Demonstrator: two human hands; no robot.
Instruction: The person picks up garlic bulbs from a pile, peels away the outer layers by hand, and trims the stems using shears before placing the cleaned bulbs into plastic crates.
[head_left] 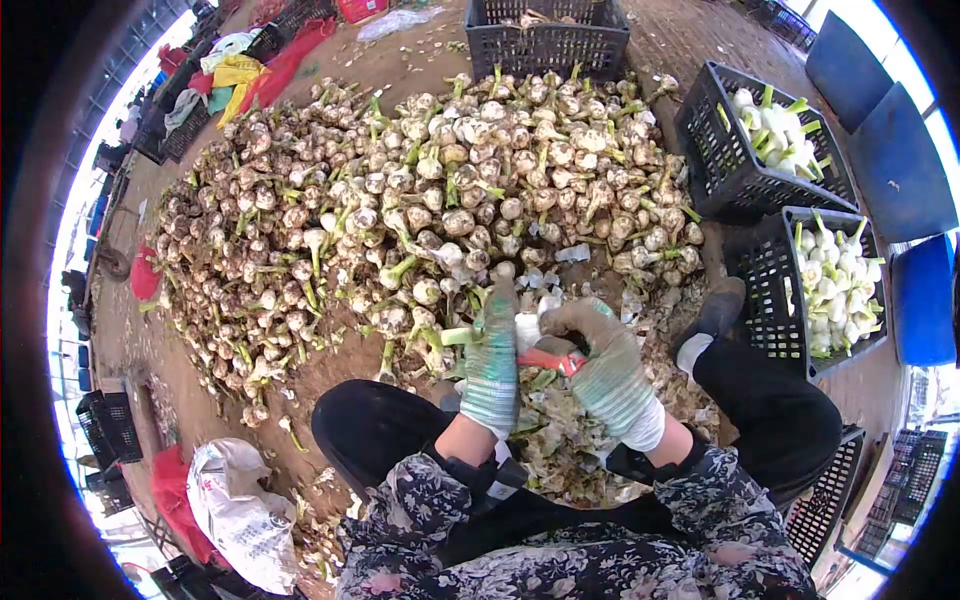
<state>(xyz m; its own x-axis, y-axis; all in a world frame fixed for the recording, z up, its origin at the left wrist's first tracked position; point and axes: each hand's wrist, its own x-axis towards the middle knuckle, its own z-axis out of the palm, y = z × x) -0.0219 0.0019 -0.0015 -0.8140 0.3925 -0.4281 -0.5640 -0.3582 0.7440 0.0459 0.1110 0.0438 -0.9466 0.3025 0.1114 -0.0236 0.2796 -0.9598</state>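
Observation:
My left hand (493, 352), in a green-and-white striped work glove, is closed around a garlic bulb (527, 332). The bulb's cut green stem (459, 337) sticks out to the left, and its white, peeled-looking side faces my right hand. My right hand (603, 368), gloved the same way, grips a small red-handled knife (553, 361) close against the bulb; its blade is hard to make out. Just beyond both hands lies a large heap of unpeeled garlic (440, 190) with soil on the skins and short stems.
Peeled skins (560, 440) litter the ground between my legs. At right stand a black crate (745, 190) and a nearer crate (765, 300), both holding clean white garlic. Another black crate (548, 50) is behind the heap. A white sack (240, 510) lies at lower left.

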